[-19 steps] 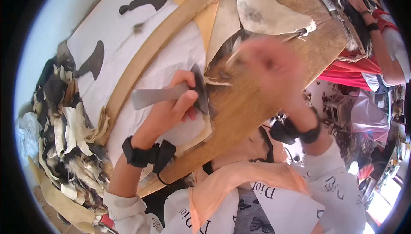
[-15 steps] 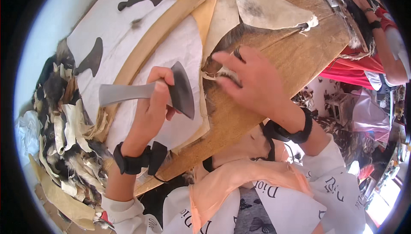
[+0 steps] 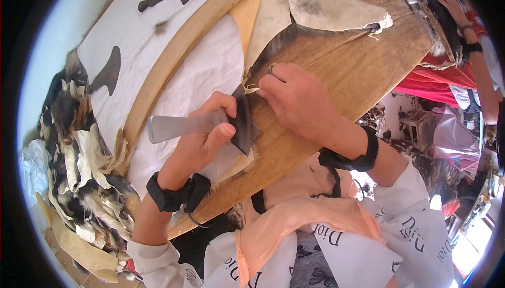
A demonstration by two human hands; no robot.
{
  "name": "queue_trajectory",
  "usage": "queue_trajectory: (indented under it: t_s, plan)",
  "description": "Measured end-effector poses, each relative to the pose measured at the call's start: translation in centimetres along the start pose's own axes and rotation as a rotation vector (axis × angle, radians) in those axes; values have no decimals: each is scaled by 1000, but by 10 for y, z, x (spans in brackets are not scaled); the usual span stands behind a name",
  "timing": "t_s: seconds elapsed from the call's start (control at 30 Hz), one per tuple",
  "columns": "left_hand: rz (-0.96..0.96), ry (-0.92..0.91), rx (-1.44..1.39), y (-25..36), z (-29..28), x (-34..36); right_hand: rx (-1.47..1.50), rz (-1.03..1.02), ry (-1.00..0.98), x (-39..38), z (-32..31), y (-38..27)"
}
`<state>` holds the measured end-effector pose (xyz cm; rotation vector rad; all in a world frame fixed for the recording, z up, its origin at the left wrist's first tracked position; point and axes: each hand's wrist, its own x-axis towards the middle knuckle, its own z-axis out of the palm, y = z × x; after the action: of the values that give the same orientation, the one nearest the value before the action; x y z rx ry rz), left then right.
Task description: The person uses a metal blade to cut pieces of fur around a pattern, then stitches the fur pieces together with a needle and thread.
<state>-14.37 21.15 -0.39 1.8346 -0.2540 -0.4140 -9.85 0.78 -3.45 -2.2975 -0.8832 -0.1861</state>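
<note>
Gripping scraper blade [image 3: 221, 125] w/ left hand [image 3: 202, 140] — right hand [image 3: 297, 101] pressing hide [image 3: 315, 72].

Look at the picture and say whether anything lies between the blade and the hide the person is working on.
Nothing visible does. The left hand holds the blade with its edge right at the hide, beside the fingertips of the right hand.

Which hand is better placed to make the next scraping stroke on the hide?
The left hand, probably. It already holds the scraper blade, whose edge rests on the hide beside the right hand, which only presses the hide down.
</note>
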Motion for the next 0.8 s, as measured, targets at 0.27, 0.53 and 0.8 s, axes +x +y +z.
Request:
queue_trajectory:
  t_s: [0.27,0.53,0.8]
  plan:
    - [51,8,128,-1,1,5,187,38,64,3,-3,-7]
    - [-96,52,-106,-2,3,6,53,116,197,22,-39,-2]
    - [4,288,-193,23,-30,-23,-167,157,-519,-29,-116,32]
